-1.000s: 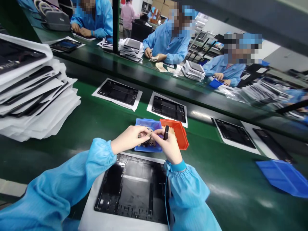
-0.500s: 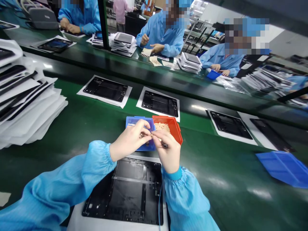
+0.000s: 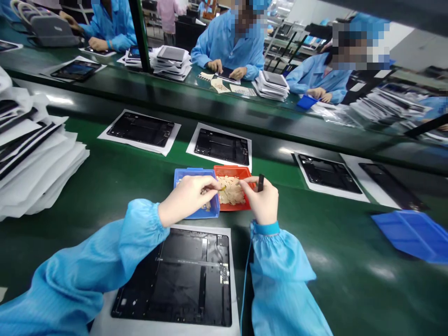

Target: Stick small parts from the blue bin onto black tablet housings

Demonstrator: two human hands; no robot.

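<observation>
My left hand (image 3: 189,195) is closed over the blue bin (image 3: 199,213), pinching a small yellowish part (image 3: 223,188) between thumb and forefinger. My right hand (image 3: 265,198) is at the right side of the red bin (image 3: 250,173), thumb and forefinger pressed together. A short black stick-like tool (image 3: 261,182) stands up out of its curled fingers; whether the fingertips pinch a tiny piece too, I cannot tell. Small beige pieces (image 3: 231,190) lie in the red bin. Below my hands a black tablet housing (image 3: 182,280) lies on white paper, partly covered by my left sleeve.
A tall stack of paper-interleaved panels (image 3: 42,158) stands at left. More tablet housings (image 3: 140,128) on paper lie along the far side. A blue plastic tray (image 3: 413,235) is at right. Co-workers (image 3: 231,42) sit beyond the raised ledge. A blue cord (image 3: 246,280) trails from my right wrist.
My hands, together at the fingertips before, are now apart; the right one has moved right, past the red bin's pieces. The yellowish part now shows in my left fingers. The view has shifted slightly.
</observation>
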